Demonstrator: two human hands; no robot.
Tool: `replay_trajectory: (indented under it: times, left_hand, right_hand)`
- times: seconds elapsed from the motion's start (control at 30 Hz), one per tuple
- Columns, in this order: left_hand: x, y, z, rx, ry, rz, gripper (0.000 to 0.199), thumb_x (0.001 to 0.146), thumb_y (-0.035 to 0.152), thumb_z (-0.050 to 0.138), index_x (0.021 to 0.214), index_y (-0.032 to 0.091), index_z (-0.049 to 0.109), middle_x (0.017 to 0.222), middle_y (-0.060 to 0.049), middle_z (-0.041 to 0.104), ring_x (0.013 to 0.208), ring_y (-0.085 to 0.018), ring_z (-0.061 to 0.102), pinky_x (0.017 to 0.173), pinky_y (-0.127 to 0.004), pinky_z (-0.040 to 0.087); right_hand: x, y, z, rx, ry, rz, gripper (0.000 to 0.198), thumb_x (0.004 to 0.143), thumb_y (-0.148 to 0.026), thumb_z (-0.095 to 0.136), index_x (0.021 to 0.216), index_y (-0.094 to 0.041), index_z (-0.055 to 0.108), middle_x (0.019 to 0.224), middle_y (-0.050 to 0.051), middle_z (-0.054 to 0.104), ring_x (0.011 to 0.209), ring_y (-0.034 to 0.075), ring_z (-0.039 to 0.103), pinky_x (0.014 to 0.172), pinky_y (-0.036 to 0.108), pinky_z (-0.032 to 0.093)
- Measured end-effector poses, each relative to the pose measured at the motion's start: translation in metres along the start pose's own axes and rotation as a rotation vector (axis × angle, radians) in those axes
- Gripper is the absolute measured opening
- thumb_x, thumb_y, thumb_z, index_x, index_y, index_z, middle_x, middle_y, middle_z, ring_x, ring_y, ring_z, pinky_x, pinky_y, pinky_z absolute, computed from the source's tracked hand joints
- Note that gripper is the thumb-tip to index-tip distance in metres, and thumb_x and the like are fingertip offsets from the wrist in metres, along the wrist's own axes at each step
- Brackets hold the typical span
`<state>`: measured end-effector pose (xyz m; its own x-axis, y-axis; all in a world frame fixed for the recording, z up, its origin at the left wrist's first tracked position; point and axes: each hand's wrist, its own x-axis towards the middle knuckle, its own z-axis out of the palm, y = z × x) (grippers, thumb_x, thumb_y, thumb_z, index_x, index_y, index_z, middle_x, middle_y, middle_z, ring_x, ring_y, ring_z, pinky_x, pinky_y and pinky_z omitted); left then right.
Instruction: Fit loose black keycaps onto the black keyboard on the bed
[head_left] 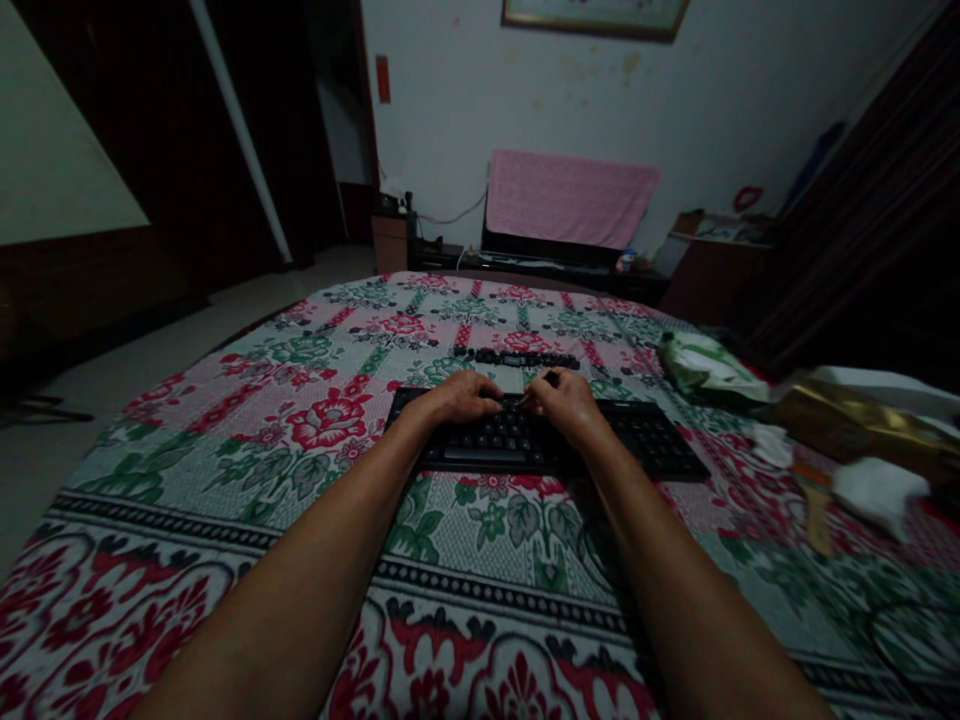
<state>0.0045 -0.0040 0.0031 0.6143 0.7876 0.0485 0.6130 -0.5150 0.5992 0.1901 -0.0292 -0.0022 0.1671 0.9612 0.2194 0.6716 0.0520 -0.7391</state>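
A black keyboard (487, 440) lies flat on the flowered cloth in front of me. My left hand (463, 395) rests over its upper left part, fingers stretched toward the middle and fingertips near the keys; nothing shows in its grasp. Just to the right, my right hand (566, 400) is closed in a pinch around a small thin tool with a dark end, its tip down at the keys. The tool's exact kind is too small to make out. Behind the keyboard is a row of loose black keycaps (517, 358).
The patterned cloth (322, 480) covers a large surface. To the right are a green-and-white packet (709, 368), a gold box (862, 415), white crumpled tissue (879, 492) and a wooden-handled brush (816, 510). A thin dark cable (874, 640) curls at the lower right.
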Motion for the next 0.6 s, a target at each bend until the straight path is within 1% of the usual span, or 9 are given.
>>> replay_trajectory:
  times: [0.17,0.27,0.4,0.53,0.6]
  left_hand:
    - [-0.001,0.004,0.000,0.039,0.012,0.010,0.036,0.073,0.024,0.058,0.106,0.013,0.066,0.097,-0.004,0.070,0.086,-0.018,0.061,0.079,-0.024,0.043]
    - [0.000,0.004,0.002,0.050,0.026,0.018,0.035,0.073,0.024,0.057,0.105,0.013,0.067,0.095,-0.004,0.070,0.084,-0.017,0.061,0.077,-0.023,0.044]
    - [0.001,0.003,0.003,0.070,0.039,0.033,0.033,0.074,0.024,0.056,0.102,0.013,0.068,0.093,-0.004,0.070,0.083,-0.017,0.062,0.075,-0.023,0.044]
    - [0.001,0.004,0.004,0.053,0.038,0.076,0.031,0.074,0.023,0.055,0.100,0.013,0.069,0.093,-0.004,0.070,0.084,-0.017,0.062,0.074,-0.022,0.044]
    - [0.001,0.004,0.004,0.059,0.033,0.071,0.032,0.074,0.024,0.054,0.101,0.014,0.068,0.093,-0.003,0.070,0.084,-0.016,0.061,0.075,-0.022,0.044]
  right_hand:
    - [-0.002,-0.003,-0.002,0.112,-0.039,-0.017,0.017,0.071,-0.030,0.049,0.073,-0.016,0.059,0.066,0.002,0.067,0.061,0.013,0.062,0.058,0.022,0.047]
    - [-0.003,-0.003,-0.004,0.131,-0.036,-0.027,0.016,0.071,-0.030,0.049,0.074,-0.017,0.058,0.068,0.002,0.067,0.063,0.014,0.063,0.058,0.022,0.047]
    - [-0.004,-0.005,-0.005,0.073,-0.057,-0.053,0.015,0.072,-0.028,0.048,0.071,-0.018,0.059,0.067,0.002,0.067,0.064,0.015,0.063,0.059,0.023,0.047]
    - [-0.010,-0.015,-0.007,-0.014,-0.019,-0.093,0.014,0.073,-0.025,0.048,0.071,-0.017,0.060,0.070,0.003,0.068,0.067,0.015,0.062,0.062,0.022,0.045]
    - [-0.014,-0.021,-0.007,-0.088,-0.008,-0.107,0.015,0.074,-0.023,0.047,0.072,-0.017,0.061,0.071,0.004,0.067,0.068,0.015,0.062,0.062,0.022,0.044]
